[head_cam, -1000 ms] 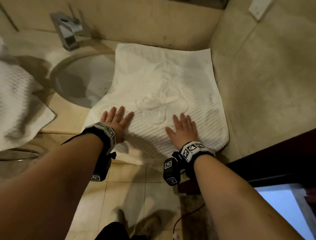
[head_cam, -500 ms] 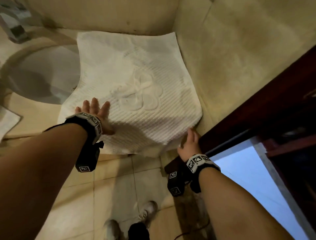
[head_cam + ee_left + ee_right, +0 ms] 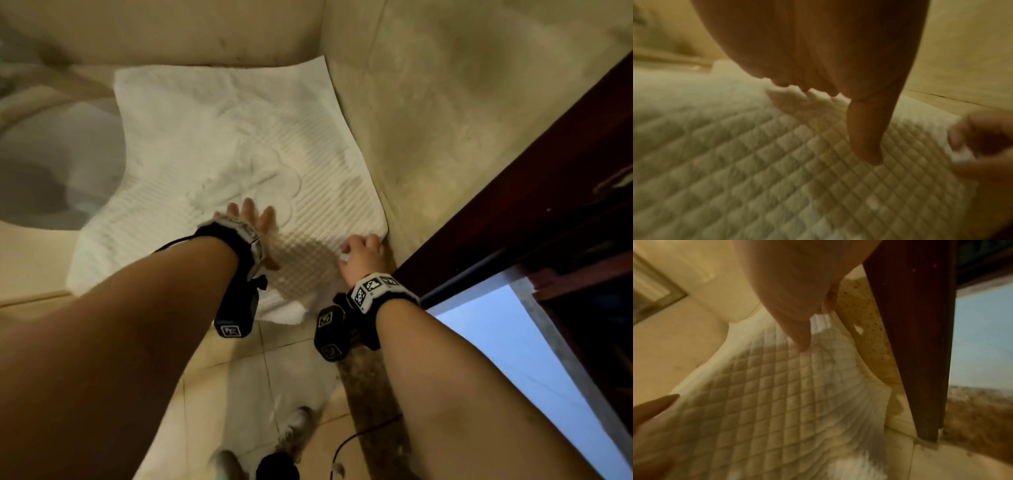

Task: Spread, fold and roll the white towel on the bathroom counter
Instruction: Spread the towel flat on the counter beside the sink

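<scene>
- Our white towel lies spread flat on the bathroom counter, its far edge against the back wall, its left part reaching over the sink basin, and its near edge hanging slightly past the counter front.
- Our left hand rests flat on the towel's near middle, fingers straight and spread, pinning the cloth rather than grasping it.
- Our right hand has its fingers curled on the towel's near right corner; the wrist view shows the thumb on top of the hem and fingertips at its edge, so we read this as a pinch.
- The step in hand looks like the first fold, and we judge the spreading done.
- To do it well, we should keep the left palm pressing as an anchor so the sheet does not slide toward the basin.
- We should lift the pinched corner only as high as needed, then carry it across to the opposite edge, matching hems before we let go.
- The dark wooden door frame stands just beside the right hand; we should sweep away from it.
- Afterwards, we smooth the crease outward with flat palms.
</scene>
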The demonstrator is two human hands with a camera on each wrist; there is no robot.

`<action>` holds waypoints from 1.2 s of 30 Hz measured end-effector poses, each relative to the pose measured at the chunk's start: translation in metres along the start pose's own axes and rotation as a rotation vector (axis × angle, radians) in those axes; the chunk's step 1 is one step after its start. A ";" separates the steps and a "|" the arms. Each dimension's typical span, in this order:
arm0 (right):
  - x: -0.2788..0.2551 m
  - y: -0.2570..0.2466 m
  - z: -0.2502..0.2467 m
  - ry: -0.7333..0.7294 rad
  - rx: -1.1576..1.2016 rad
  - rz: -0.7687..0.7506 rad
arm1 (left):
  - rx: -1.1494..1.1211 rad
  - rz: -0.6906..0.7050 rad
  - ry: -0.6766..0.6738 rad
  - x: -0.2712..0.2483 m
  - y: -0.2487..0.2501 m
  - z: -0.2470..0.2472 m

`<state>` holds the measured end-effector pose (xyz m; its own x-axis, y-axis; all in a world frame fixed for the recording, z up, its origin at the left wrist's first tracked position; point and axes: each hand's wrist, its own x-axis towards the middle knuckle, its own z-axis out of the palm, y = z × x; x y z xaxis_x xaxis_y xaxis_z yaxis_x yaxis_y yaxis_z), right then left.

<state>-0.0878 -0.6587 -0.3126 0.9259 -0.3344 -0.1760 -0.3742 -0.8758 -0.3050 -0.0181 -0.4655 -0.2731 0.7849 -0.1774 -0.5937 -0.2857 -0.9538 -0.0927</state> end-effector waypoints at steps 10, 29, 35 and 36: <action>0.035 -0.024 -0.022 -0.524 -0.074 0.065 | -0.116 0.013 -0.044 0.011 -0.008 0.011; 0.111 -0.127 -0.066 -0.377 -0.104 -0.197 | -0.245 -0.142 -0.009 0.035 -0.061 -0.063; 0.161 -0.172 -0.067 -0.328 -0.112 -0.286 | -0.300 -0.288 0.060 0.076 -0.125 -0.118; 0.175 -0.179 -0.068 -0.339 -0.125 -0.278 | -0.286 -0.321 0.071 0.086 -0.136 -0.124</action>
<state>0.1445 -0.5841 -0.2254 0.9130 0.0347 -0.4065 -0.0851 -0.9583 -0.2730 0.1565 -0.3813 -0.2122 0.8476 0.1320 -0.5140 0.1346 -0.9904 -0.0324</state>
